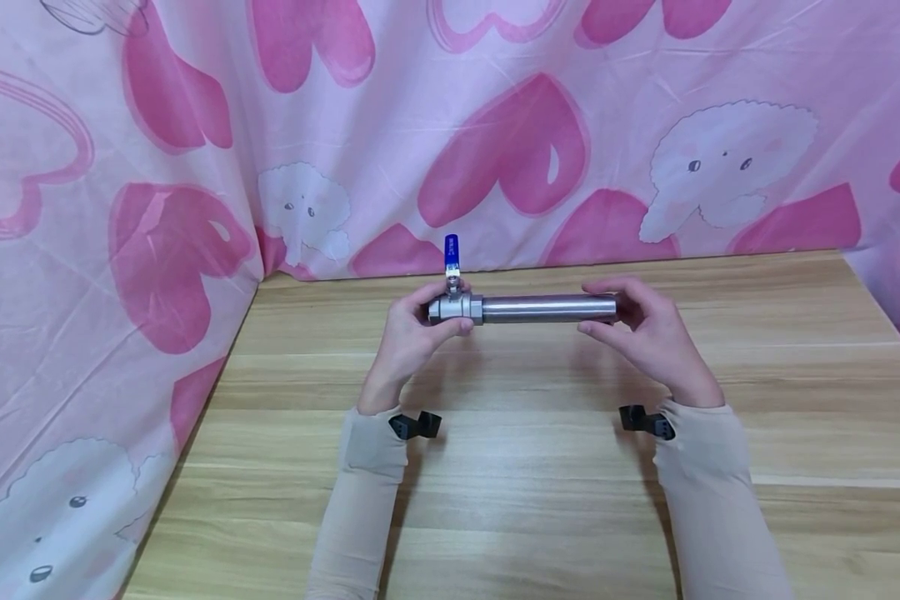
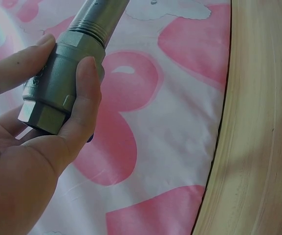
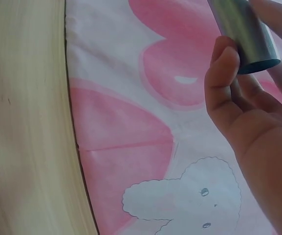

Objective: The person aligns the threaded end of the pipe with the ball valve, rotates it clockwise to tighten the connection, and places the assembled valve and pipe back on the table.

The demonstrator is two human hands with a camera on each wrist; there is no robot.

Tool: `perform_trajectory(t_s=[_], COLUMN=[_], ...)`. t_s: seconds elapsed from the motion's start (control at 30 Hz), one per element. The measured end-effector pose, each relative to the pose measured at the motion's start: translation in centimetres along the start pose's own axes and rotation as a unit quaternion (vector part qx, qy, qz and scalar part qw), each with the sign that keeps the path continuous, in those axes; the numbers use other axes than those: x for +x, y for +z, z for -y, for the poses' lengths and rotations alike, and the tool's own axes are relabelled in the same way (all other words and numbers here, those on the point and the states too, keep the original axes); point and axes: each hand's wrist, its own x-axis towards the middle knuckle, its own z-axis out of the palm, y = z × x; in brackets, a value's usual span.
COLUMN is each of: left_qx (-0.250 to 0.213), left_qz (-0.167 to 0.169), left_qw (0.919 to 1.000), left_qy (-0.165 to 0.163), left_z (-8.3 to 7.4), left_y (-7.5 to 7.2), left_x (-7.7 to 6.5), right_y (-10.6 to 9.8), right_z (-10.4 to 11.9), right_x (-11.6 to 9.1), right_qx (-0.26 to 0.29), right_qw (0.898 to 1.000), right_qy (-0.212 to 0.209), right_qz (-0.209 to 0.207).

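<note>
Between the two hands, a steel ball valve (image 1: pixel 450 309) and a straight steel pipe (image 1: pixel 547 308) are joined in one line, held level above the table. The valve's blue lever handle (image 1: pixel 452 250) points up and away. My left hand (image 1: pixel 417 333) grips the valve body (image 2: pixel 57 83), thumb on the near side and fingers around the far side. In the left wrist view, screw threads (image 2: pixel 89 30) show where the pipe enters the valve. My right hand (image 1: pixel 648 333) holds the pipe's free end, and its open rim (image 3: pixel 259 66) shows in the right wrist view.
A wood-grain table (image 1: pixel 525 500) lies beneath the hands. Pink cloth with hearts and white animal faces (image 1: pixel 390 125) hangs along its back and left sides. A black camera mount sits on the left wrist (image 1: pixel 416 426) and another on the right wrist (image 1: pixel 647 422).
</note>
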Motion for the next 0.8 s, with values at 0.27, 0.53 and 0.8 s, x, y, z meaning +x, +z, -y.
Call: perform_trajectory(t_s=[0.27,0.53,0.8], left_qx=[-0.001,-0.003,0.0], left_qz=[-0.002,-0.004,-0.006], left_qw=[1.0,1.0,1.0], left_qy=[0.001,-0.001,-0.004], left_z=[0.05,-0.08,-0.16], left_y=[-0.06,-0.06,-0.1], left_x=[0.0,0.01,-0.04], right_y=[0.08,0.06,-0.12], right_z=[0.02,0.19,0.22], right_x=[0.02,0.07,-0.07], right_qx=[-0.01,-0.02,-0.027], right_qw=[1.0,1.0,1.0], right_qy=[-0.024,-0.019,0.0], right_qz=[0.003,-0.006,-0.001])
